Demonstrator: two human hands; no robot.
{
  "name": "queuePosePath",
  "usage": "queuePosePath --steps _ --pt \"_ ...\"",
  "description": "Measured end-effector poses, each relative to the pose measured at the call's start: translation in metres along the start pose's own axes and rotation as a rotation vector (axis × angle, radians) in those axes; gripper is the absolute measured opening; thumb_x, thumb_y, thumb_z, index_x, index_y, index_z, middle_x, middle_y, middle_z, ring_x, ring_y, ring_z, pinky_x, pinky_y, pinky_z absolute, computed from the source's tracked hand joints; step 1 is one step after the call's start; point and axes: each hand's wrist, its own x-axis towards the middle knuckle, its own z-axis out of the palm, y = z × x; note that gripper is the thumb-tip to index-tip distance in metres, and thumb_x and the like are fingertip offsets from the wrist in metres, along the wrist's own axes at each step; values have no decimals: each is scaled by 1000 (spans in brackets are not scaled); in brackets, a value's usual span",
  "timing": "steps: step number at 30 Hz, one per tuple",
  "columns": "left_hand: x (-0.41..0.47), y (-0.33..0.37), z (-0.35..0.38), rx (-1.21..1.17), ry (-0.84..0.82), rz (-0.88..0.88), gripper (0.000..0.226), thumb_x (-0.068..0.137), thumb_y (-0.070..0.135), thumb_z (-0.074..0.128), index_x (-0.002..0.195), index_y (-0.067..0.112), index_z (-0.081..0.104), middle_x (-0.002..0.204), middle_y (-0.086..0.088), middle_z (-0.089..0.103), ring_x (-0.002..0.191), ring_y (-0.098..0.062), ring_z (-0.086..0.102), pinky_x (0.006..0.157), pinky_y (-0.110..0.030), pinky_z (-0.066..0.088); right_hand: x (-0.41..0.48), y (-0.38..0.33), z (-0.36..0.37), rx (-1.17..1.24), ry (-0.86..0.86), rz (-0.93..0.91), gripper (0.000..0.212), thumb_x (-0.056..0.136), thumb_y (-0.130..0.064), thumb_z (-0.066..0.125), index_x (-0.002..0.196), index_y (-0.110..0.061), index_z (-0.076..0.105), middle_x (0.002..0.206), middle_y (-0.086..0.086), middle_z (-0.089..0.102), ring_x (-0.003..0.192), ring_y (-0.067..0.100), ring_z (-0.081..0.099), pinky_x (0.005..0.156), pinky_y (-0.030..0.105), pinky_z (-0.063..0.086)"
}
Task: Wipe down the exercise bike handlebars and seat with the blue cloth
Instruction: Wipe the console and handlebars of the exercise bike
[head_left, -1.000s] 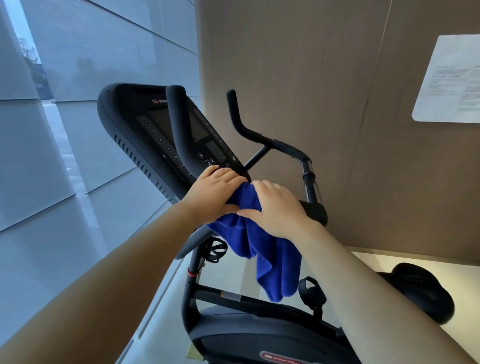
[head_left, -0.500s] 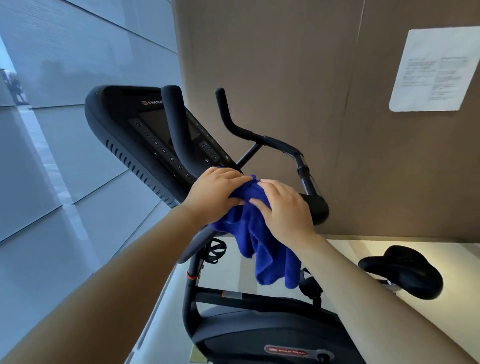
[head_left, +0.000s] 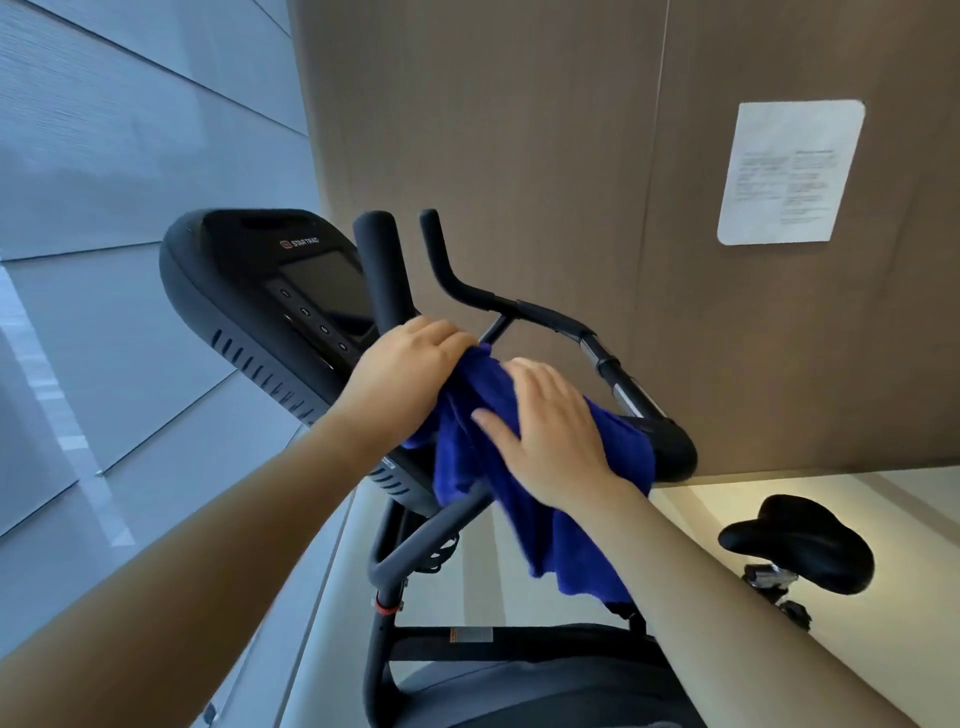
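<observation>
The blue cloth (head_left: 566, 540) is draped over the middle of the black handlebars (head_left: 524, 309) of the exercise bike, its lower end hanging down. My left hand (head_left: 405, 379) grips the cloth's upper left part against the bar, just below the near upright grip (head_left: 379, 265). My right hand (head_left: 550, 431) lies flat on the cloth with straight fingers, pressing it on the bar. The black seat (head_left: 800, 545) stands at the lower right, apart from both hands.
The bike's console (head_left: 270, 291) with screen and buttons sits left of my hands. A brown wall panel with a white paper notice (head_left: 789, 171) rises behind. Grey glazed wall panels fill the left. The bike frame (head_left: 405, 561) and its housing lie below.
My right hand has opened flat and spread the cloth toward the right along the bar. The view has swung, so the seat sits nearer the middle of the frame.
</observation>
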Motion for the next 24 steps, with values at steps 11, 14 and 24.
queuePosePath --steps 11,14,24 --pt "-22 -13 17 97 -76 185 50 92 37 35 131 9 49 126 -6 59 121 -25 50 110 -38 26 2 -8 23 -385 10 33 56 82 -39 62 126 -12 39 111 3 58 96 22 58 87 39 42" --pt "-26 -7 16 113 -48 188 55 90 39 29 129 7 52 121 -7 62 116 -26 55 106 -41 35 -5 -11 25 -389 59 53 53 83 -31 62 128 -11 41 118 5 58 105 23 56 93 40 40" --pt "-26 32 29 59 -101 55 55 92 32 42 139 5 35 139 -11 46 130 -31 37 111 -42 24 -21 2 1 -71 -4 37 47 88 -13 57 132 -12 42 132 3 52 123 17 45 107 28 26"
